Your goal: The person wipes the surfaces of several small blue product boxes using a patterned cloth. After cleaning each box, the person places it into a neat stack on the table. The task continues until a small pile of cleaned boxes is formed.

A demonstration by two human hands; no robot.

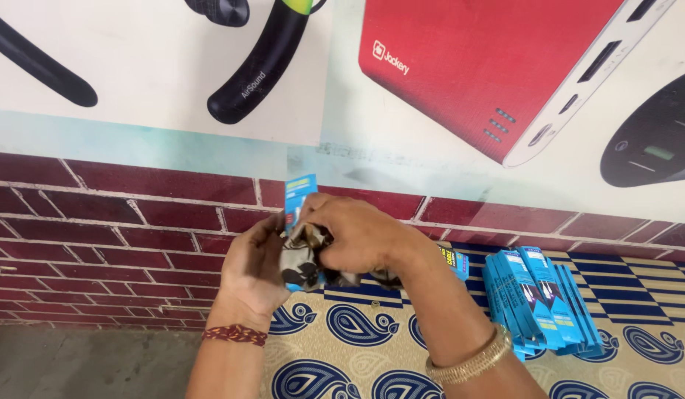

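Note:
My left hand (255,264) and my right hand (357,235) are raised together in front of the brick-patterned wall, both gripping one small blue packet (299,193) with a crinkled clear plastic part (298,257). The packet's blue top sticks up above my fingers. My right hand's fingers curl over the plastic from the right, and the left hand's palm holds it from the left. The lower part of the packet is hidden between my hands. A red woven band (235,335) is on my left wrist and a gold bangle (471,362) on my right.
A row of several similar blue packets (538,299) stands on a patterned mat (357,355) to the right. One more small blue box (454,262) lies behind my right wrist. Large posters (158,81) of gadgets hang on the wall above. Grey floor (84,366) lies at the left.

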